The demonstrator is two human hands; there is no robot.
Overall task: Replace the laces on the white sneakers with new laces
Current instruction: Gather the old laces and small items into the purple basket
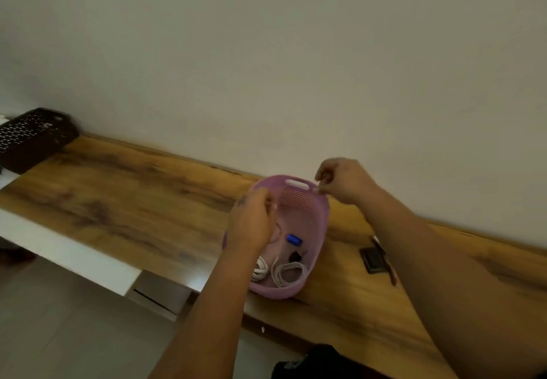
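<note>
A pink plastic basket (322, 224) stands on the wooden table (133, 189) near the wall. Two coiled white laces lie in its near end, one (288, 273) on the right and one (260, 270) on the left. My left hand (251, 224) hovers over the basket's left rim with curled fingers pinching a thin pale lace end. My right hand (346, 180) is at the far right rim and pinches a small white lace tip. The frame is blurred, and no sneakers are in view.
A blue object (294, 239) and a small black piece (296, 257) lie in the basket. A dark flat item (373, 260) and a red pen (392, 275) lie to its right. A black perforated basket (32, 138) sits at the table's far left.
</note>
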